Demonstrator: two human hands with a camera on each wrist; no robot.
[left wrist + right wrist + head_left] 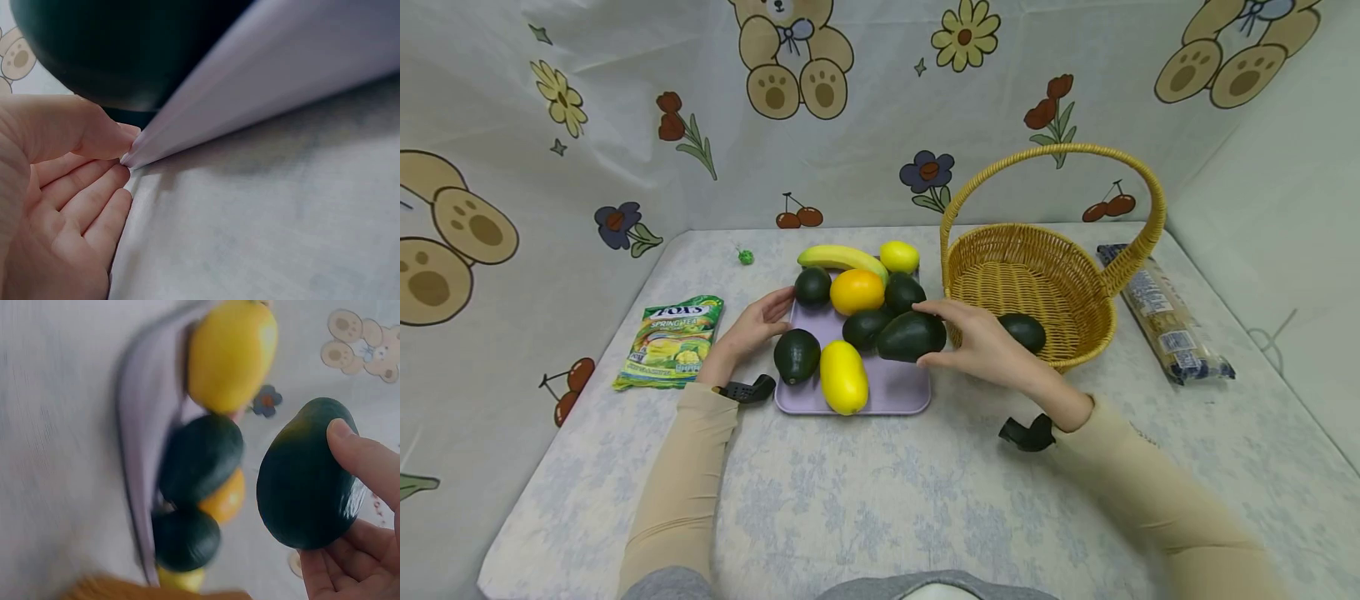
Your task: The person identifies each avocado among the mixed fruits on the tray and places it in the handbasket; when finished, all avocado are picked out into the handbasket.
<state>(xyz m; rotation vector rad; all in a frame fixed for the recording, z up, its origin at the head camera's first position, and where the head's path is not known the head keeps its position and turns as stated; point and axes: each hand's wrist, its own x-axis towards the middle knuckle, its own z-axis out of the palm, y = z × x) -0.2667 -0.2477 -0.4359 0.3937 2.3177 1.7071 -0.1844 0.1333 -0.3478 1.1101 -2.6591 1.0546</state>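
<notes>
My right hand [981, 342] holds a dark green avocado [912, 337] between thumb and fingers, over the right side of a lilac tray [895, 396]. In the right wrist view the avocado [309, 478] is gripped from one side. At the tray's left edge my left hand [751, 331] pinches the rim, thumb above and fingers below, as the left wrist view shows at the tray edge [162, 137]. On the tray lie several more avocados [797, 356], a yellow mango-shaped fruit [844, 377], an orange fruit [857, 292], a banana [842, 258] and a lemon [898, 257].
Right of the tray stands a wicker basket [1075, 321] with a tall arched handle; one avocado [1024, 332] lies inside near its front. Beyond it is a long clear packet [1176, 317]. A green Fox's candy bag [673, 342] and a tiny green object [745, 257] lie on the left.
</notes>
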